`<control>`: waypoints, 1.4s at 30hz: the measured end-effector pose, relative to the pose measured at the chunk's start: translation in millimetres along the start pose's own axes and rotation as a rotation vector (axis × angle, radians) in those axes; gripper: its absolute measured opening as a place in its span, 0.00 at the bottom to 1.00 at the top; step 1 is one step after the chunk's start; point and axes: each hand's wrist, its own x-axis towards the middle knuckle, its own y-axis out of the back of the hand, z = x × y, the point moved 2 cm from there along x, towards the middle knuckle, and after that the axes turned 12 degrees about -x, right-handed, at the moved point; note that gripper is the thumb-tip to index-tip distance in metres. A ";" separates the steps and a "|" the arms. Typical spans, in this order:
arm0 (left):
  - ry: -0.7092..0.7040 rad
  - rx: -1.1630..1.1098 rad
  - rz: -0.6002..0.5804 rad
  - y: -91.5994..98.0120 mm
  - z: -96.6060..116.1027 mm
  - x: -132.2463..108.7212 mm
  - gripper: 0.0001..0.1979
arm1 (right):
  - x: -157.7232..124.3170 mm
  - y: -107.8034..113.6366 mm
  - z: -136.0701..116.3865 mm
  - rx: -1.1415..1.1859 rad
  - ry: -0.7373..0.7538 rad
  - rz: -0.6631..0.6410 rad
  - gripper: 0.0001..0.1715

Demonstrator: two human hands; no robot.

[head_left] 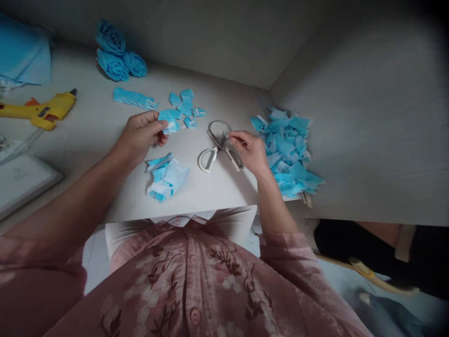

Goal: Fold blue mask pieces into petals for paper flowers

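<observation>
My left hand [142,135] pinches a small light-blue piece of crepe-like material [169,125] between thumb and fingers. Several similar cut pieces [185,106] lie just beyond it. My right hand [248,149] is closed at the fingertips; whatever is in them, if anything, is too small to make out. Beside those fingertips, scissors [220,144] with pale handles lie spread on the table, their blades over a pale ring [220,122] like a tape roll. Nearer my body is a loose bunch of blue and white scraps [167,178]. A folded blue strip [135,98] rests beyond my left hand.
Three blue rolled flowers [117,54] stand at the back left. A yellow glue gun [51,110] and a white box-like object [26,180] are at left. A large heap of blue pieces [289,152] sits at right, against the side panel [368,121].
</observation>
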 end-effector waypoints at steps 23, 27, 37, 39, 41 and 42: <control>-0.077 -0.021 0.014 6.7 -8.2 8.8 0.09 | 29.6 -19.7 -32.8 -0.517 -0.061 -0.253 0.28; -0.101 -0.035 0.027 10.2 -8.6 12.3 0.13 | 39.4 -20.8 -50.3 -0.531 -0.016 -0.247 0.24; -0.105 -0.056 0.020 8.1 -6.1 12.1 0.15 | 76.3 -71.1 -103.7 -0.596 0.283 -0.289 0.17; -0.104 -0.063 0.016 7.5 -4.9 12.1 0.16 | 78.1 -77.1 -107.3 -0.629 0.279 -0.305 0.17; -0.106 -0.071 0.016 7.3 -4.1 12.1 0.16 | 80.1 -81.0 -108.4 -0.645 0.264 -0.305 0.19; -0.108 -0.077 0.016 7.2 -3.8 12.1 0.16 | 81.5 -82.1 -107.6 -0.640 0.254 -0.294 0.20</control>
